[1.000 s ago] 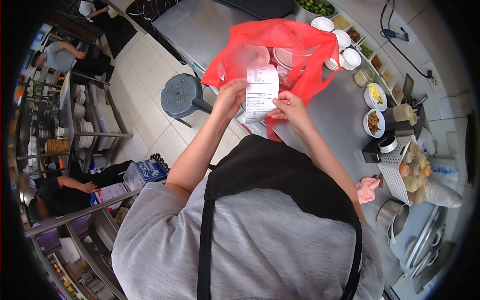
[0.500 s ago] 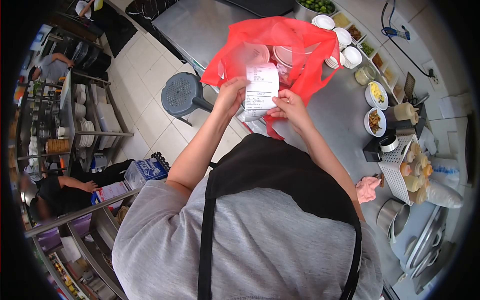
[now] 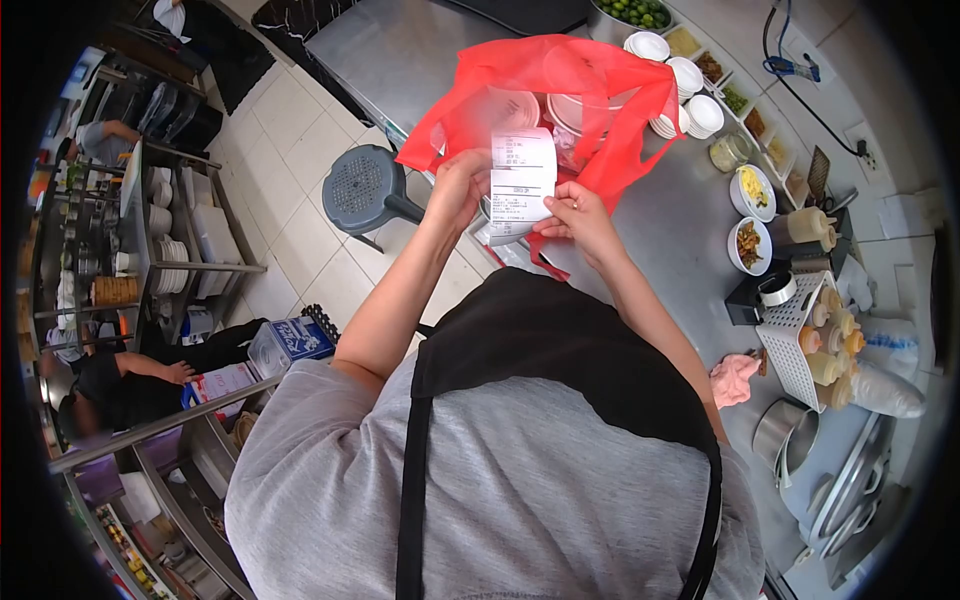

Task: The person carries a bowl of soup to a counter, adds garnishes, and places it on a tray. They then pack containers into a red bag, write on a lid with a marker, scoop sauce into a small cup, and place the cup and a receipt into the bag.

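Note:
A printed paper receipt (image 3: 522, 180) is stretched between my two hands, its lower end curling under. My left hand (image 3: 462, 187) pinches the receipt's left edge, while my right hand (image 3: 580, 218) grips its lower right edge between thumb and fingers. Just behind the paper stands a red plastic bag (image 3: 620, 150), its mouth spread open on the steel counter. Inside the bag sit round lidded containers (image 3: 572, 112), partly covered by the red plastic and the receipt.
A grey stool (image 3: 366, 190) stands left of the steel counter (image 3: 650, 290). Along the right are stacked white lids (image 3: 704, 114), bowls of food (image 3: 750, 246), a white basket of squeeze bottles (image 3: 797, 340) and a pink cloth (image 3: 735, 380). Other people are near the shelves at left.
Both hands keep hold of the receipt, which has shifted and tilted only slightly. At the far left, a person in grey has leaned partly out of sight.

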A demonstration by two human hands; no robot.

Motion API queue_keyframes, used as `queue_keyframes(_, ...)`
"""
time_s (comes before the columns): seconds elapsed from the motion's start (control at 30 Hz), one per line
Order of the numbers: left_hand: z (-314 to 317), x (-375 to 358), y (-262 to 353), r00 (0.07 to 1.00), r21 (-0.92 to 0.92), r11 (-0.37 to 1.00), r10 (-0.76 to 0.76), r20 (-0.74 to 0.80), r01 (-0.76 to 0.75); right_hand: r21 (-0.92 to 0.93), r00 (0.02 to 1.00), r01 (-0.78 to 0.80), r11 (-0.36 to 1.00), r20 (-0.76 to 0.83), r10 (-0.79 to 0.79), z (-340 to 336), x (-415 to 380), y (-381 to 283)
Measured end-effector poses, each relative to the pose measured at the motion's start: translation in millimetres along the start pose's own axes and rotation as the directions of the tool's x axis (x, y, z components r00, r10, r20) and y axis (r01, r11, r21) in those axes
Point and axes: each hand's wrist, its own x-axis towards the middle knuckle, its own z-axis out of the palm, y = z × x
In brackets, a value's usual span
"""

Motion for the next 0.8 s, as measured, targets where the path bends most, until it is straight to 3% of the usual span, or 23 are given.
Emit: queue_keyframes(0.8,-3,4,-5,0.999,0.054,0.998,-0.014,-0.049,0.017,0.027,1.000,0.005,1.000,0.004,-0.005,1,1,2)
